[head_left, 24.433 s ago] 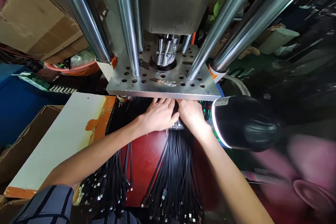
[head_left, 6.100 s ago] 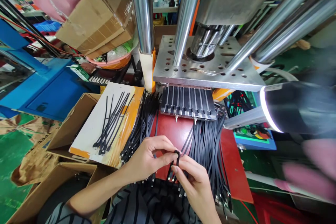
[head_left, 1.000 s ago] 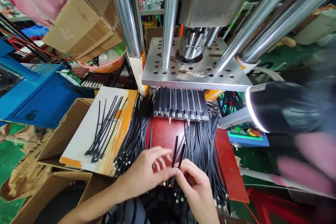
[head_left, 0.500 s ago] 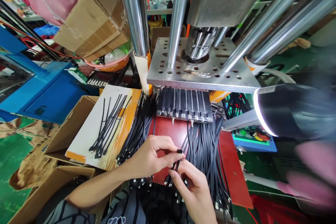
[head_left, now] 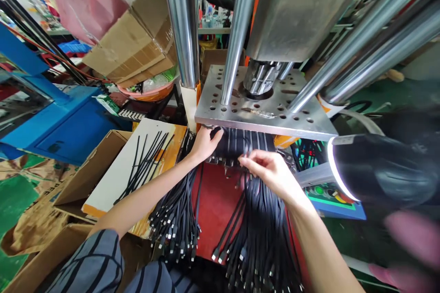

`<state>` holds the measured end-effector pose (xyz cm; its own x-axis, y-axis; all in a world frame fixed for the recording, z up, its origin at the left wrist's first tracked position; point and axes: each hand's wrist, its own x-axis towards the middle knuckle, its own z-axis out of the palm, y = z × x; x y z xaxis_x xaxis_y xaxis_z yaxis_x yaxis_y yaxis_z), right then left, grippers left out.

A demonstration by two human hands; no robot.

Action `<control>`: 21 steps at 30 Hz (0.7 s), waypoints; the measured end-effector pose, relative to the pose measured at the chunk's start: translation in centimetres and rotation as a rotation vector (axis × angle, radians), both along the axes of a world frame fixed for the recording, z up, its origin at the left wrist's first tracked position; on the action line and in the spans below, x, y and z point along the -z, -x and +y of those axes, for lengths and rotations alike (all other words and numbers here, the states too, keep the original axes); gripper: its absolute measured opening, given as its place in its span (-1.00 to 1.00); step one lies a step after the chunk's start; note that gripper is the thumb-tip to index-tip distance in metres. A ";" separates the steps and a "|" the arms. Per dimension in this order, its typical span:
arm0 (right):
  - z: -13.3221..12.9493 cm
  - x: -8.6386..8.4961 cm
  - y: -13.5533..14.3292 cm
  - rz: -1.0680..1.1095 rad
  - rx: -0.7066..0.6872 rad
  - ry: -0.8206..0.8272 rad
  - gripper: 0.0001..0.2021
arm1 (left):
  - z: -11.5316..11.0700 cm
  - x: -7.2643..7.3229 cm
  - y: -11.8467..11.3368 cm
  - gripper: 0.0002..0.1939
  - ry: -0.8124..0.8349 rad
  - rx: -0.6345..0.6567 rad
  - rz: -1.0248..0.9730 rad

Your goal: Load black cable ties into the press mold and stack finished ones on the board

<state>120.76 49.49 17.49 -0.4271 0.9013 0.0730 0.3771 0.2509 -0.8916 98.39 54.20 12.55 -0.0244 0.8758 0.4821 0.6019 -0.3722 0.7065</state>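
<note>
My right hand pinches a thin black cable between thumb and fingertips, at the front edge of a dark slotted metal fixture. Beneath it hangs a thick bundle of black cables with metal plug ends. At the fixture's left end, just under the press plate, is my left hand. Its thumb and fingers close around something dark that I cannot make out, and the plate's edge partly hides the fingertips. Another bundle of black cables lies to the left of the red work surface.
A drilled steel plate on steel columns hangs over the fixture. At right, a black lamp with a lit ring stands close to my right forearm. Several cables lie on a white board atop a cardboard box at left.
Both hands have moved forward and apart, from over the red surface to the fixture. They were together on a black cable end before. The view has tilted slightly up.
</note>
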 end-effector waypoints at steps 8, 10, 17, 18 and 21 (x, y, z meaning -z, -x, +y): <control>7.0 1.6 3.2 -0.078 -0.006 -0.104 -0.53 | -5.1 0.2 2.8 -0.69 -0.288 0.476 0.409; 7.5 2.3 3.2 -0.070 0.026 -0.133 -0.57 | -5.2 0.2 3.2 -0.70 -0.353 0.534 0.523; 7.7 3.3 2.9 -0.050 0.048 -0.292 -0.73 | -5.0 -0.1 2.1 -0.66 -0.384 0.463 0.801; 7.7 3.3 2.8 -0.021 0.042 -0.262 -0.73 | -5.3 -0.1 1.9 -0.65 -0.358 0.440 0.824; 7.8 3.5 2.8 0.032 0.042 -0.179 -0.72 | -6.4 -0.1 1.2 -0.53 -0.292 0.397 0.844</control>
